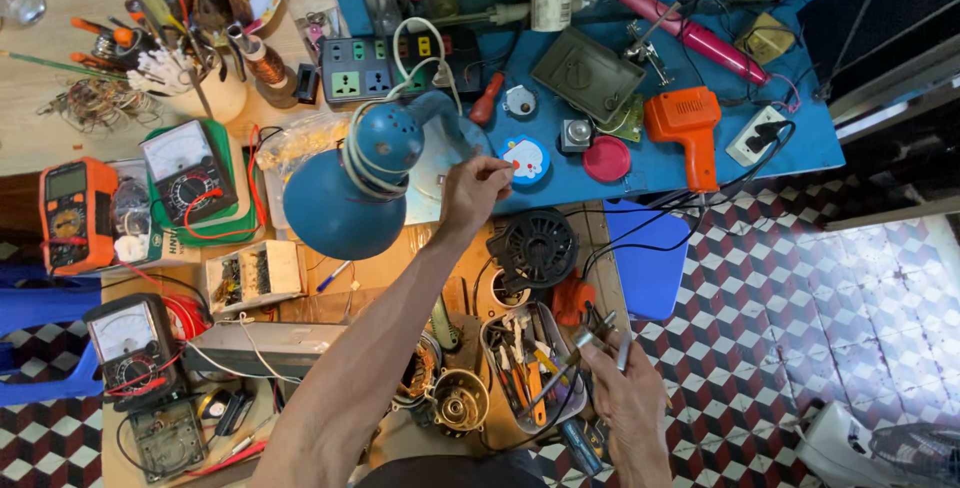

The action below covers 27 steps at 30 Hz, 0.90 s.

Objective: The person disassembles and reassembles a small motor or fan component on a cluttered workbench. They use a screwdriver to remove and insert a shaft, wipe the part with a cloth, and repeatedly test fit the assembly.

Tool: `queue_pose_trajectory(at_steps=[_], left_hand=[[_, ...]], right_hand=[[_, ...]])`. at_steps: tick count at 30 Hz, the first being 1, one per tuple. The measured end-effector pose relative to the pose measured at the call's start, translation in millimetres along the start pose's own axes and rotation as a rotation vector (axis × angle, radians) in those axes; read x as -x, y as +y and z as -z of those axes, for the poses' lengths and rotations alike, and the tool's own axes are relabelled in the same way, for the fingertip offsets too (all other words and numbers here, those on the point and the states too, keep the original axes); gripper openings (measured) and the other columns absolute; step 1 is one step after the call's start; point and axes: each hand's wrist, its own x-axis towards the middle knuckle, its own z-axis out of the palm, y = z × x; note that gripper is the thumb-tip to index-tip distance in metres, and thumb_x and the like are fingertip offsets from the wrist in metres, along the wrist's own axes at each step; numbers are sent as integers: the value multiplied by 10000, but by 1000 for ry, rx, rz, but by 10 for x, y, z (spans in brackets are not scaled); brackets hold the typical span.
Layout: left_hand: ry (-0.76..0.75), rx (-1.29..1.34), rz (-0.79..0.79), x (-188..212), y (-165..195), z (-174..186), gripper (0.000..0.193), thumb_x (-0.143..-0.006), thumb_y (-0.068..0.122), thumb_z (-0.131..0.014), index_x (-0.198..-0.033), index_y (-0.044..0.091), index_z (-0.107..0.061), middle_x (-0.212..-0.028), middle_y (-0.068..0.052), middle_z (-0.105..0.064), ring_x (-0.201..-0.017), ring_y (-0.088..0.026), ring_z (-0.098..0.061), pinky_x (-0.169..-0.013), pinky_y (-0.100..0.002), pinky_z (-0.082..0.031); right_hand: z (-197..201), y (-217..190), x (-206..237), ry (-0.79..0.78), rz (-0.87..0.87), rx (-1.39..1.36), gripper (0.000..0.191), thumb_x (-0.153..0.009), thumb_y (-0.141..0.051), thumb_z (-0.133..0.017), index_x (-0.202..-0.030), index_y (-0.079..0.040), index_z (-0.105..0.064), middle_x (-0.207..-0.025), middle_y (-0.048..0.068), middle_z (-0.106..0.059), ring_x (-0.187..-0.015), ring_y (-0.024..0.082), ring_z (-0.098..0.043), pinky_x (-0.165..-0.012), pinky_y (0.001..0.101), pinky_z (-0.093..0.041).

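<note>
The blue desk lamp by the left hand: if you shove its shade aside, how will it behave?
The blue desk lamp probably swings rather than slides, since its shade looks hinged on a neck. The white cord wound around the neck may tug. The left hand reaches just beyond the shade, so a push seems likely to crowd it.

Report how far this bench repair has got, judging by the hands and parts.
Done: a motor lies stripped beside the black fan part. In hand: the right hand holds small metal tools; the left hand reaches past the blue lamp for a small item. Left: the parts lie unassembled.
</note>
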Motion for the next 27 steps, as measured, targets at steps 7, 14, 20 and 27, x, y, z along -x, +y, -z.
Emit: queue_pose_trajectory(at_steps=[7, 14, 20, 27], left_hand=[[-110, 69, 55, 6, -146, -109, 158, -930, 120, -743, -976, -28, -708, -824, -56, -714, -706, -109, -676, -687, -241, -593], [-72, 83, 321, 675, -380, 204, 153, -915, 166, -762, -944, 29, -701, -825, -48, -713, -727, -121, -706, -732, -240, -630], [-25, 364, 542, 1157, -470, 419, 153, -930, 178, -762, -961, 38, -711, -937, -58, -739, -834, -122, -731, -666, -196, -493], [-135, 727, 526, 1420, -302, 457, 202, -922, 112, -734, -1091, 5, -712, -1002, -93, -745, -894, -161, -748, -842, -245, -631]], right_hand=[[795, 464, -307, 28, -98, 678, 467, -831, -296, -806, -1144, 36, -705, -843, 87, -683, -691, 139, -592, -637, 326, -485], [324, 922, -556, -227, 48, 930, 546, -801, -320, -775, -1238, -7, -675, -967, 164, -782, -870, 225, -724, -841, 380, -546], [-15, 999, -664, -251, 229, 990, 626, -815, -365, -717, -1337, -31, -632, -1058, 190, -743, -893, 264, -733, -839, 408, -557], [609, 578, -45, 277, 59, 917, 367, -982, -347, -626, -1222, -87, -722, -972, 140, -749, -685, 185, -626, -625, 355, -538]])
